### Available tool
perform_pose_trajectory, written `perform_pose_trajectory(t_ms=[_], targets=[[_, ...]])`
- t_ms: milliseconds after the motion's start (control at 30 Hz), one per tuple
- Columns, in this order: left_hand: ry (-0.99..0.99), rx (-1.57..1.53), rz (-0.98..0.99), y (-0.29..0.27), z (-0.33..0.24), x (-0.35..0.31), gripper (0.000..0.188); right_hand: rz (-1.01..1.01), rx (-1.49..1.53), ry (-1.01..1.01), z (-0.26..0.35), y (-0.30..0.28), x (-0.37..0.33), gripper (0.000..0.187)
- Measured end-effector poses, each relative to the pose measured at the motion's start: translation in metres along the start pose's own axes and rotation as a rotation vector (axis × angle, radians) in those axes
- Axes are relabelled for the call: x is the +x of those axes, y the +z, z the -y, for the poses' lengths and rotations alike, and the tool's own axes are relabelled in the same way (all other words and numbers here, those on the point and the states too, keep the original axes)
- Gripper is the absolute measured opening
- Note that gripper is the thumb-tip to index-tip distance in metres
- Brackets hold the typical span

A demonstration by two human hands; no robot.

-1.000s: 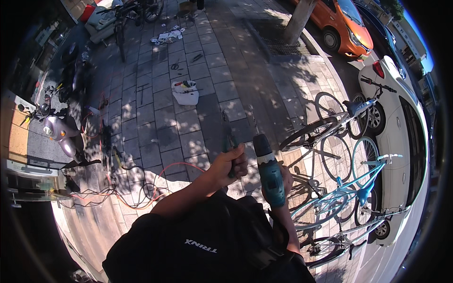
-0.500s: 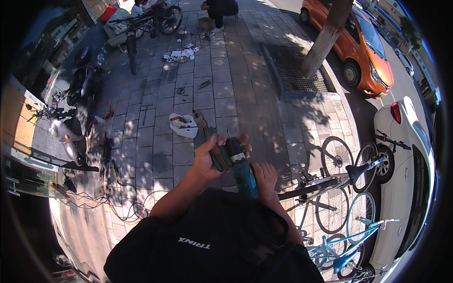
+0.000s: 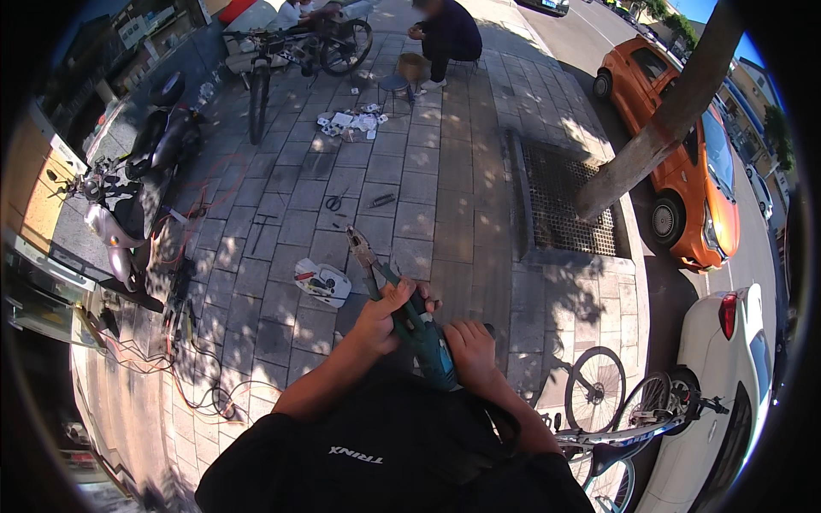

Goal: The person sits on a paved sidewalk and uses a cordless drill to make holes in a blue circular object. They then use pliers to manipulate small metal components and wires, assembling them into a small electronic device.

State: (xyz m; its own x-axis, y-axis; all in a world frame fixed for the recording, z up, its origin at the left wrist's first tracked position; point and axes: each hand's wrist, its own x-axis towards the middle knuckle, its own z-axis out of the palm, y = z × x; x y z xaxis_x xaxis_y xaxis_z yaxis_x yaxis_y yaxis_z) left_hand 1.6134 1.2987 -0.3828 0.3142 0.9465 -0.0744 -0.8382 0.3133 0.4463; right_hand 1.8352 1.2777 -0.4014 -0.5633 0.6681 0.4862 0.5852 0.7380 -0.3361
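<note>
My left hand (image 3: 385,316) is closed around green-handled pliers (image 3: 369,263), their metal jaws pointing away from me. Close beside the pliers lies a teal power tool (image 3: 438,363) with a silvery collar, held near my chest. My right hand (image 3: 470,346) is closed at the tool's right side, its fingers curled; a dark knob shows just past them. My fingers partly hide the tool's front end, so its tip cannot be made out. Left of the pliers, on the paving, sits a white plastic packet (image 3: 323,282).
Scissors (image 3: 333,203), a dark tool (image 3: 382,199) and a T-shaped tool (image 3: 261,231) lie ahead. Cords (image 3: 224,402) and a scooter (image 3: 120,222) are leftward. Rightward stand a tree trunk (image 3: 637,167), bicycles (image 3: 599,389) and cars. A person (image 3: 453,34) sits far ahead.
My view has tilted up, bringing more of the far pavement and the seated person into sight. The pliers and power tool have turned leftward, and the pliers' jaws show more clearly.
</note>
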Motion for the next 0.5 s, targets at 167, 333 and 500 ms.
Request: perform_pose_trajectory(t_ms=[167, 333, 500], targets=[[-0.114, 0.04, -0.099, -0.027, -0.042, 0.134, 0.021, 0.066, -0.139, 0.013, -0.098, 0.014, 0.083, 0.038], [-0.222, 0.121, -0.102, -0.018, -0.092, 0.24, 0.028, 0.037, -0.18, 0.038, -0.17, 0.029, 0.159, 0.038], [-0.191, 0.136, -0.18, -0.038, -0.122, 0.341, 0.028, 0.016, -0.202, 0.035, -0.25, 0.055, 0.231, 0.031]])
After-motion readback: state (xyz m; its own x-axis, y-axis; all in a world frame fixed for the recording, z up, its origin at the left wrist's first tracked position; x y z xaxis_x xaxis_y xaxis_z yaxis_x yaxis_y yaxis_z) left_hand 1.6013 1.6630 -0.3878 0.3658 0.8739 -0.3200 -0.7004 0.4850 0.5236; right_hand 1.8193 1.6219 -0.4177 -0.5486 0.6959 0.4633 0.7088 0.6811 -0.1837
